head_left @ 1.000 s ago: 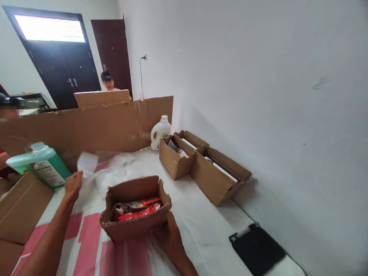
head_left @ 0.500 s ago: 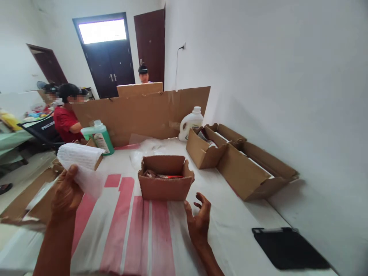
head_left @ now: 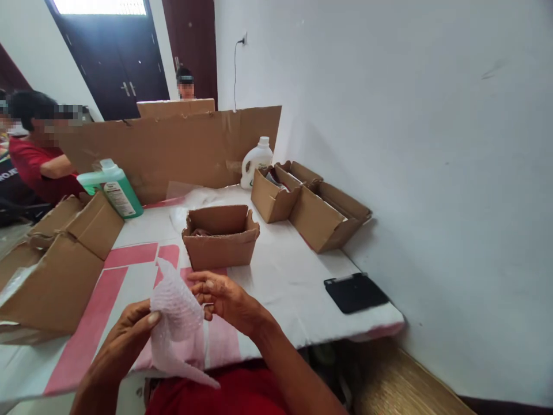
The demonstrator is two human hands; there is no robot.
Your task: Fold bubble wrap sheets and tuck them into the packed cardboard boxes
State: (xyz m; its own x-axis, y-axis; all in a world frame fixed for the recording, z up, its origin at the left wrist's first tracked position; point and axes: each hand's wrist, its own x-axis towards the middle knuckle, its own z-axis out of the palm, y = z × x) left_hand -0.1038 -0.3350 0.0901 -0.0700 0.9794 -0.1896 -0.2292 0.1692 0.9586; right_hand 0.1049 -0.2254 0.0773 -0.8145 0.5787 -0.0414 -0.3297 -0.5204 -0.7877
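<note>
Both my hands hold a sheet of clear bubble wrap [head_left: 177, 325] over the near edge of the table [head_left: 285, 276]. My left hand [head_left: 127, 334] pinches its left side with the thumb on top. My right hand [head_left: 224, 297] grips its upper right edge with curled fingers. Just beyond my hands stands a small open cardboard box [head_left: 220, 236] with red packets inside, mostly hidden by its wall.
Two open cardboard boxes [head_left: 309, 202] lie against the wall, a white jug [head_left: 257, 160] behind them. A green bottle [head_left: 113, 187] and flattened boxes [head_left: 56, 259] are at left. A black clipboard [head_left: 355, 292] lies at right. A cardboard screen [head_left: 173, 147] stands across the back; other people sit beyond.
My left hand brought the bubble wrap from the left side in front of me. My right hand rose from the table and took hold of the sheet. The view pulled back and tilted down.
</note>
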